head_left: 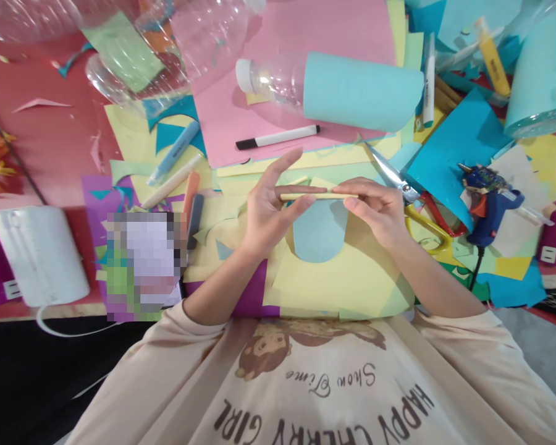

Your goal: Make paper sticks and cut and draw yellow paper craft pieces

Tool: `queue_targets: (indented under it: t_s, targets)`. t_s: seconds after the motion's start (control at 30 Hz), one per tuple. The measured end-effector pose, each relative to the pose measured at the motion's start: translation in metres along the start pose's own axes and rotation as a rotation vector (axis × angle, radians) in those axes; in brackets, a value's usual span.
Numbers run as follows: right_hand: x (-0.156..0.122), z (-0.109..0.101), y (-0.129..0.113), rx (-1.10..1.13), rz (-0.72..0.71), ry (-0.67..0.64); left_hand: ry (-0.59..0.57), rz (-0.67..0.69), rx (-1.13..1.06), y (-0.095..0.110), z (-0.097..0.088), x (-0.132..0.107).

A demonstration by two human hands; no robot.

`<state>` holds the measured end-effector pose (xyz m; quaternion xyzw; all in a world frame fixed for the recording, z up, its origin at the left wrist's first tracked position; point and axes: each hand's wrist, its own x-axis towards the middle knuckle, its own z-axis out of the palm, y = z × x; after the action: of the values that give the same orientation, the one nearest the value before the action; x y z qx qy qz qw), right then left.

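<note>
Between my two hands a narrow yellow paper strip [322, 196], seen nearly edge-on, is held level. My left hand [273, 207] pinches its left end between thumb and fingers, with the index finger raised. At the other end my right hand [375, 207] grips it with thumb and fingertips. Below the strip, a light blue paper piece with a rounded end [319, 235] lies on a yellow sheet [338, 284]. Scissors [410, 193] with red and yellow handles lie open just right of my right hand.
A clear bottle [282, 80] wrapped in turquoise paper lies on a pink sheet [217, 130], with a black-capped marker [278, 137] in front. A blue glue gun [488, 210] lies right. Left are a white device [41, 253], highlighters and paper scraps; more clear bottles [139, 80] lie behind.
</note>
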<state>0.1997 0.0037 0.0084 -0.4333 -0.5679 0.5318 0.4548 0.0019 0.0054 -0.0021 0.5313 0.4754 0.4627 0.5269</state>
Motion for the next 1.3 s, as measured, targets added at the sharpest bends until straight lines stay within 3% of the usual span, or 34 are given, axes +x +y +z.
queue_targets:
  t_s: [0.5, 0.63, 0.83, 1.03, 1.3]
  targets:
    - [0.006, -0.009, 0.007, 0.188, 0.110, -0.133, -0.007, 0.008, -0.006, 0.003, 0.001, -0.001]
    - [0.005, -0.010, 0.005, 0.190, 0.058, -0.164, 0.018, -0.003, -0.039, 0.003, 0.002, 0.000]
    - [0.003, -0.008, 0.003, 0.140, -0.024, -0.022, 0.017, 0.001, -0.045, 0.000, 0.002, 0.000]
    - [0.000, 0.000, 0.002, -0.037, 0.018, -0.004, -0.038, 0.015, -0.049, -0.003, 0.002, -0.004]
    - [-0.002, 0.002, 0.000, -0.081, 0.050, 0.045, -0.118, 0.023, 0.004, 0.004, 0.004, -0.005]
